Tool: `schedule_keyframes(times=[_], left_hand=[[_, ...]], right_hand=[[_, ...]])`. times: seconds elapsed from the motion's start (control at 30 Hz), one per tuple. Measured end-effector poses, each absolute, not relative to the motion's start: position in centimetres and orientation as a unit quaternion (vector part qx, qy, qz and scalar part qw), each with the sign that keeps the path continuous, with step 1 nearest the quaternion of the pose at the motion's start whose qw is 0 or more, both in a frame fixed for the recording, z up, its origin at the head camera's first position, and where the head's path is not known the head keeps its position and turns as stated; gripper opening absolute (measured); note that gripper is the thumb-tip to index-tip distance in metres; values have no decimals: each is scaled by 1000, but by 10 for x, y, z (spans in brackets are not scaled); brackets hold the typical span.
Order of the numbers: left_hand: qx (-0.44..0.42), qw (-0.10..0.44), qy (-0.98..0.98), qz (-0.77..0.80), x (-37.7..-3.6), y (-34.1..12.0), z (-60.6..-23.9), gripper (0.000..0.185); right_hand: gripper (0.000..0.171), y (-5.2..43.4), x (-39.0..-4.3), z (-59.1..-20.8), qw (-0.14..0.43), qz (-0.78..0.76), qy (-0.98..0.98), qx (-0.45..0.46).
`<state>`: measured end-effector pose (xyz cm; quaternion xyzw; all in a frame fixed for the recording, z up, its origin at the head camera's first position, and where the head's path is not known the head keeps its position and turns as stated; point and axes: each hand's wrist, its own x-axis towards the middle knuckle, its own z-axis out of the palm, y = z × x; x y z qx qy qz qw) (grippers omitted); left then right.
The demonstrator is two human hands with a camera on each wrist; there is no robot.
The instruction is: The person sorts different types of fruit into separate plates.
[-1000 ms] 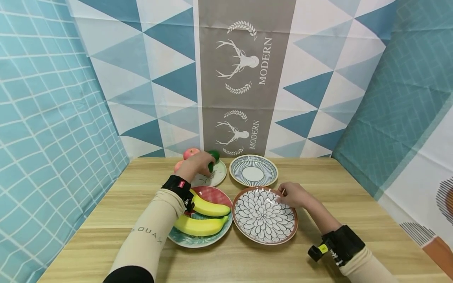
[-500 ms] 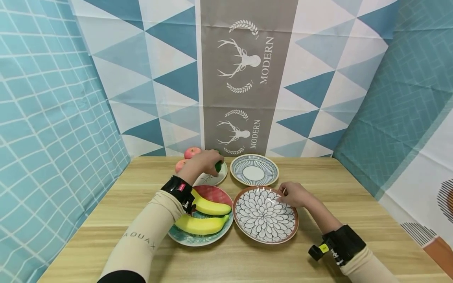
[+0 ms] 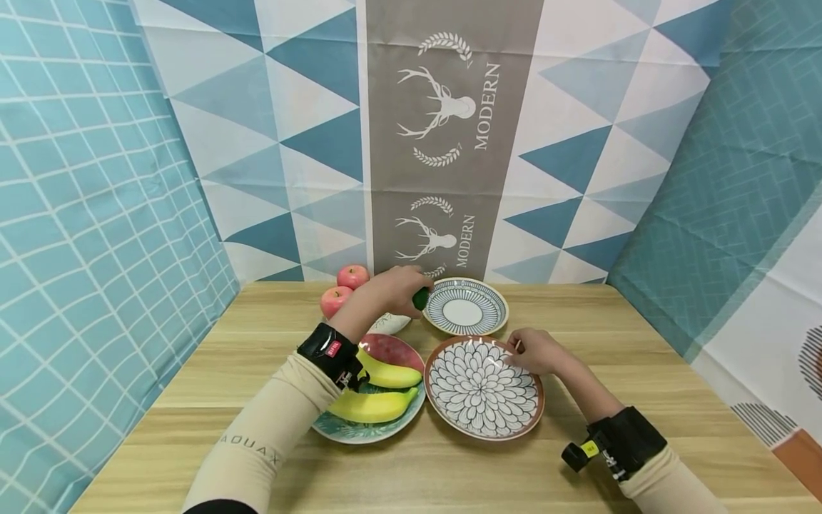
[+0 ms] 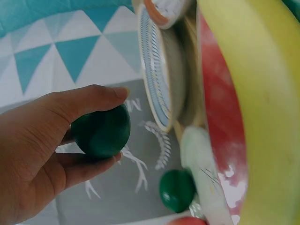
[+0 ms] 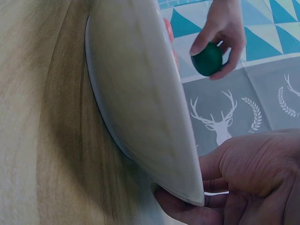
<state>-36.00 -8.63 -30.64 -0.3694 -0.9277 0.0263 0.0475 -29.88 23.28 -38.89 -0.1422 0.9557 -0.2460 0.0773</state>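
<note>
My left hand (image 3: 401, 291) pinches a round dark green fruit (image 4: 103, 133) between thumb and fingers. In the head view it hangs at the left edge of the blue-striped plate (image 3: 464, 312), and the fruit is mostly hidden by the hand. My right hand (image 3: 536, 350) pinches the brown-rimmed plate (image 3: 481, 389) with a petal pattern at its right rim. From the right wrist, the thumb lies on one side of that rim and fingers on the other. A second green fruit (image 4: 176, 190) rests on the pale small plate (image 4: 199, 154) behind the left hand.
Two red apples (image 3: 353, 276) are at the back left by the small plate. Two bananas (image 3: 372, 407) lie on a red and green plate (image 3: 394, 348) under the left forearm. A patterned cloth wall (image 3: 315, 164) closes off the table's back edge.
My left hand has lifted the green fruit away from the small plate and carried it right, toward the blue-striped plate. The right hand stays on the petal plate's rim.
</note>
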Motion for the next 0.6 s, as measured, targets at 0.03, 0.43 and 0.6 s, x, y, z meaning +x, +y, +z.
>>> schedule_keyframes(times=[0.03, 0.43, 0.6], left_hand=[[-371, 49, -927, 24, -357, -84, -305, 45], [-404, 63, -913, 6, -330, -59, -296, 47], [-411, 57, -910, -9, -317, -50, -295, 54]], right_hand=[[16, 233, -299, -389, 76, -246, 956, -143], [17, 233, -298, -389, 70, -244, 956, -148], [16, 233, -298, -388, 70, -242, 956, -149]])
